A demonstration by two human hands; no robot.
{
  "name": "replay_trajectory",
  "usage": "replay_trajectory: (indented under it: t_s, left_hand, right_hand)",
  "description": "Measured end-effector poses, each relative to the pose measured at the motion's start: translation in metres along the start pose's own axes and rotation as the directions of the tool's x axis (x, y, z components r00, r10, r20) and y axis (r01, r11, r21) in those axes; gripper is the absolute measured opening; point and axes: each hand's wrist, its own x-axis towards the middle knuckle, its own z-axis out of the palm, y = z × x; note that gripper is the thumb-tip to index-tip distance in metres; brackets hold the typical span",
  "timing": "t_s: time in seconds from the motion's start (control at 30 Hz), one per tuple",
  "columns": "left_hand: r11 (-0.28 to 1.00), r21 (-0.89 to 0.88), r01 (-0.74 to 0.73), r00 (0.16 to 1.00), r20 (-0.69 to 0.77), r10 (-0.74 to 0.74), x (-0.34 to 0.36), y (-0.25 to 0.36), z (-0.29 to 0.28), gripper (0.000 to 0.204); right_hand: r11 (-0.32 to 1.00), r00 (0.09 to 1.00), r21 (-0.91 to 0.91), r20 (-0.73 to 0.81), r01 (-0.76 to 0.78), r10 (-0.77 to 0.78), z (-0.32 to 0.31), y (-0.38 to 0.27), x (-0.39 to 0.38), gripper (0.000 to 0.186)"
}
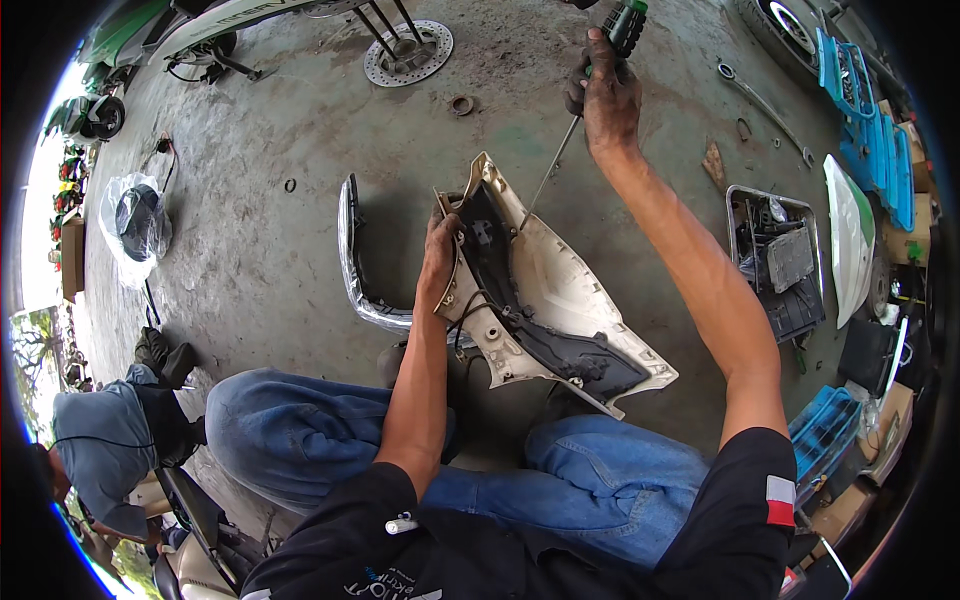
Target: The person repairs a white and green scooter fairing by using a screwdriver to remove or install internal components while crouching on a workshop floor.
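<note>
A cream plastic scooter body panel (562, 275) with a black inner part (490, 240) fixed inside it is tilted in front of my knees, its hollow side facing up. My left hand (440, 245) grips the panel's left edge near the top. Raised to the upper right, my right hand (610, 100) is wrapped round the green and black handle of a long screwdriver (552, 172). The screwdriver's shaft slants down and its tip meets the panel where the black part borders the cream shell. A thin black cable (468, 312) hangs at the panel's left side.
A curved, plastic-wrapped trim piece (350, 250) lies left of the panel. On the right are a metal tray (735, 215) of parts, a long wrench (765, 108) and a white-green panel (846, 240). A brake disc (440, 40) stands ahead. Another person (100, 440) crouches at the left.
</note>
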Motion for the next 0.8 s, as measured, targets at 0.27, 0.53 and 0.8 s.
replay_trajectory:
  t_s: [0.27, 0.53, 0.8]
  left_hand:
    - [0.996, 0.088, -0.017, 0.999, -0.026, 0.02, 0.005, -0.004, -0.004, 0.04]
    - [0.996, 0.076, 0.043, 0.998, -0.051, -0.04, 0.003, 0.003, 0.003, 0.04]
    - [0.995, 0.093, 0.041, 0.996, -0.085, -0.033, -0.009, 0.024, 0.015, 0.032]
  right_hand:
    - [1.0, 0.999, 0.016, -0.036, -0.014, 0.014, 0.0, 0.004, 0.003, 0.045]
    - [0.999, 1.0, 0.049, -0.003, -0.019, 0.019, -0.001, 0.004, -0.001, 0.043]
    - [0.855, 0.985, -0.5, 0.161, 0.137, -0.064, 0.018, -0.038, -0.029, 0.053]
